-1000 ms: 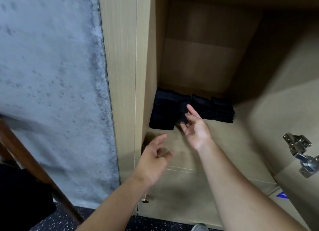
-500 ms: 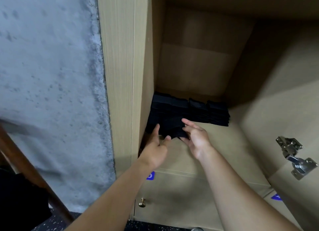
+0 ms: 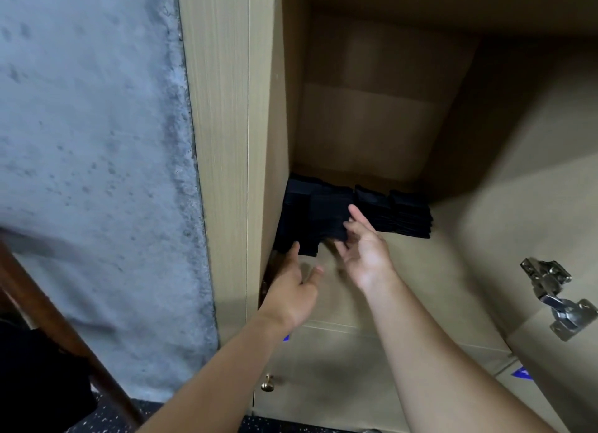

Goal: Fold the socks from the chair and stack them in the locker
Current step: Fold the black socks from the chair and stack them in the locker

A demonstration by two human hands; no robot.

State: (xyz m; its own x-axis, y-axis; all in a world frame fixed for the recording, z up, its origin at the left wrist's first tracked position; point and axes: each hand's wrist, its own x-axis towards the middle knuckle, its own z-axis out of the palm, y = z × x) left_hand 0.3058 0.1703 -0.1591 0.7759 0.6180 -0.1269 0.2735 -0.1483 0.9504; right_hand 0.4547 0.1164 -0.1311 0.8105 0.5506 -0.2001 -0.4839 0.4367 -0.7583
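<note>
Lower left of frame: dark wooden chair frame, black fabric under it, too dark to tell what it is. Bottom centre: small brass knob on the lower locker door.

Left hand at frame centre, fingers loosely spread, holds nothing; index fingertip touches the front lower edge of the left sock pile. Right hand just beside it, palm facing left, fingers straight and relaxed, tips against the front sock's right edge; no curl round it.

Socks: black, folded flat into rough rectangles, stacked in a row of piles on the locker shelf, centre of frame. Row's long axis runs left to right, starting against the left wall. Leftmost pile sits forward and looks uneven; right piles are neater, edges aligned.

Right edge: metal door hinge. Left: grey concrete wall.
</note>
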